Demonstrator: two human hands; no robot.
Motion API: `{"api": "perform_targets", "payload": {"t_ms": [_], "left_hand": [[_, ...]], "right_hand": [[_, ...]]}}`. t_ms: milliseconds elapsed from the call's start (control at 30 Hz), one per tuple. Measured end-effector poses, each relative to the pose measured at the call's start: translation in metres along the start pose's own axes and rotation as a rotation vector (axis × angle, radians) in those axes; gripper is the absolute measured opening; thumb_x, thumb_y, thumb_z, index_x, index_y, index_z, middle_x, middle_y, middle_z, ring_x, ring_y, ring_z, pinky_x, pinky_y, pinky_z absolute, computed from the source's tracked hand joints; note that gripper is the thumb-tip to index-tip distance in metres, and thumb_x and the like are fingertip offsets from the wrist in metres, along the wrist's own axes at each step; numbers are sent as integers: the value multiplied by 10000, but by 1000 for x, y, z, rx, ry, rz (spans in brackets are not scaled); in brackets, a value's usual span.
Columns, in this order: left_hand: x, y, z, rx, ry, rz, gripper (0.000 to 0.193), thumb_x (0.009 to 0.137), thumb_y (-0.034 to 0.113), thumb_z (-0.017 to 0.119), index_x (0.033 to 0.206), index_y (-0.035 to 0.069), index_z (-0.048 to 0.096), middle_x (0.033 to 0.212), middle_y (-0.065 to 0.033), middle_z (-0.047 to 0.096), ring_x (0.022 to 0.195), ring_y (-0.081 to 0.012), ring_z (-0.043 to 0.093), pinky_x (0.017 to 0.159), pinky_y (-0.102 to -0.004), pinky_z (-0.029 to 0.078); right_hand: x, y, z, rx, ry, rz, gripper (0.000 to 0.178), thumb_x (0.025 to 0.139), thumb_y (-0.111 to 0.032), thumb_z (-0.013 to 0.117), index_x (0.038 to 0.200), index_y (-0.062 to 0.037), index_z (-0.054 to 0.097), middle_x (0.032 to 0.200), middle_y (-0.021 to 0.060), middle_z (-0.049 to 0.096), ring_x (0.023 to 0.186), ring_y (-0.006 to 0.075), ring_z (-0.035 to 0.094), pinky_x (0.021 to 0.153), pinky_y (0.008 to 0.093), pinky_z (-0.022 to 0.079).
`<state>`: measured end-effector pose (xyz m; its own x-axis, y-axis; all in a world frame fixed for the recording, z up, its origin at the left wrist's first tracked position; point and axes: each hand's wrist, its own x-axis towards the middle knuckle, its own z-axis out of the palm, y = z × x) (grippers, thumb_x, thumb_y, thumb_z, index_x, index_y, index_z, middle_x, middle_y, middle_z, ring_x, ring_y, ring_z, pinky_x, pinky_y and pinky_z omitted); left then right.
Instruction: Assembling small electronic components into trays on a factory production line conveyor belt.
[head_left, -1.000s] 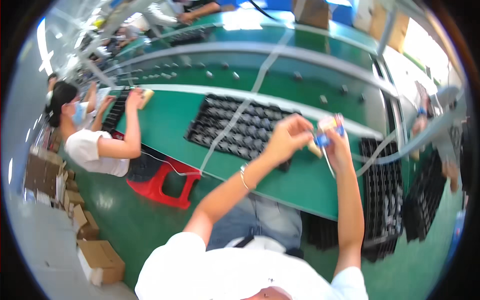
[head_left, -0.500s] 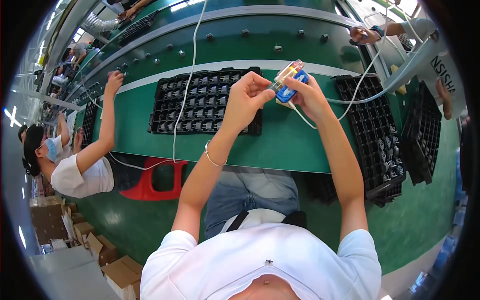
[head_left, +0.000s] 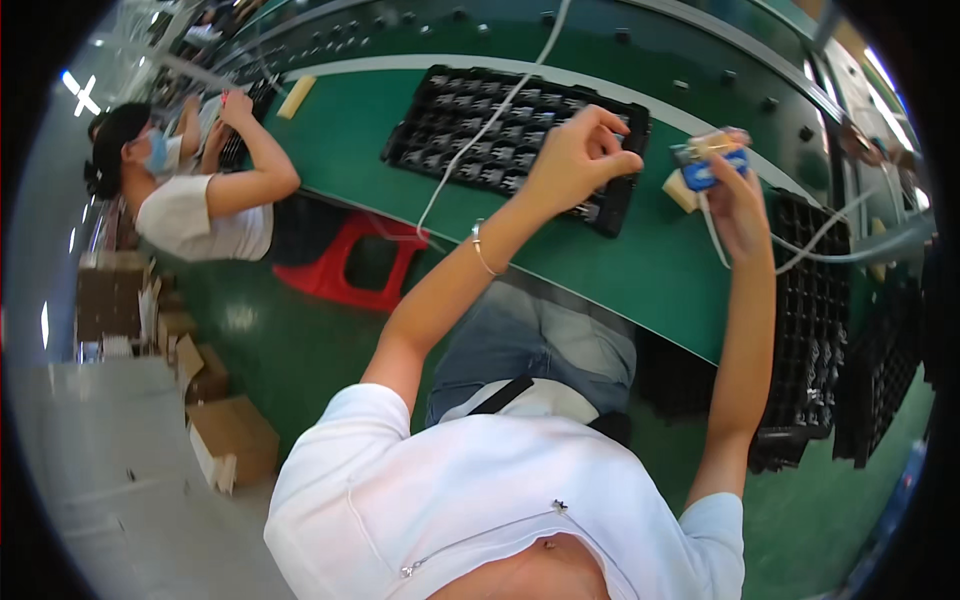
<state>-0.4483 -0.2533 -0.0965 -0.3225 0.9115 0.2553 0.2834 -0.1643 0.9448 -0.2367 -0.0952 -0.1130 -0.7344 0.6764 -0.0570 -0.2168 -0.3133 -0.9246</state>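
Note:
My right hand (head_left: 742, 215) is wrapped round a small blue and clear plastic device (head_left: 716, 168) with a white cable running down from it. A pale yellow block (head_left: 681, 192) sits on the green table just beside the device. Over the right end of a black compartment tray (head_left: 470, 130), my left hand (head_left: 585, 158) hovers with fingers curved and thumb apart from them; I see nothing held in it. Rows of small dark parts with metal prongs fill the tray, and a white cord (head_left: 497, 112) hangs across it.
Stacked black trays (head_left: 800, 350) stand at the right, some pockets holding metallic parts. Small parts lie along the dark green strip (head_left: 680, 84) at the back. A masked co-worker (head_left: 200, 200) works at the left near a red stool (head_left: 350, 262). Cardboard boxes (head_left: 230, 440) stand on the floor.
My left hand has come away from the device and is over the tray's right end. The right hand still holds the device. The whole view has turned and shifted.

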Motion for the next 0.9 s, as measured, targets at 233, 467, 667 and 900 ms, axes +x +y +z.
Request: {"api": "perform_targets", "payload": {"t_ms": [233,467,667,900], "left_hand": [[-70,-27,-167,1257,410,-85,404,846,393,710,998,24,644,950,-160,668,898,-342,648,756,-430,507],[-80,-33,-200,1367,276,-412,460,876,498,642,851,41,681,793,-157,677,800,-372,656,683,-475,502],[-72,-30,-190,1287,410,-300,258,853,291,712,877,37,670,711,-86,653,644,-227,635,619,-360,500],[-69,-41,-156,228,377,-132,171,884,40,685,1008,39,568,824,14,565,598,-50,496,535,-198,393]], "right_hand": [[-5,-12,-19,-837,422,-347,598,801,-324,796,1239,34,602,988,94,665,841,114,637,697,241,528],[-5,1,-2,-1068,424,-383,532,773,-309,817,1173,0,650,925,91,698,792,102,636,753,272,530],[-4,6,1,-1161,487,-525,456,772,-288,793,1112,-14,660,852,91,657,660,160,594,635,285,499],[-2,11,5,-1084,485,-502,436,763,-275,791,1092,-20,662,839,64,622,637,146,544,615,286,476]]}}
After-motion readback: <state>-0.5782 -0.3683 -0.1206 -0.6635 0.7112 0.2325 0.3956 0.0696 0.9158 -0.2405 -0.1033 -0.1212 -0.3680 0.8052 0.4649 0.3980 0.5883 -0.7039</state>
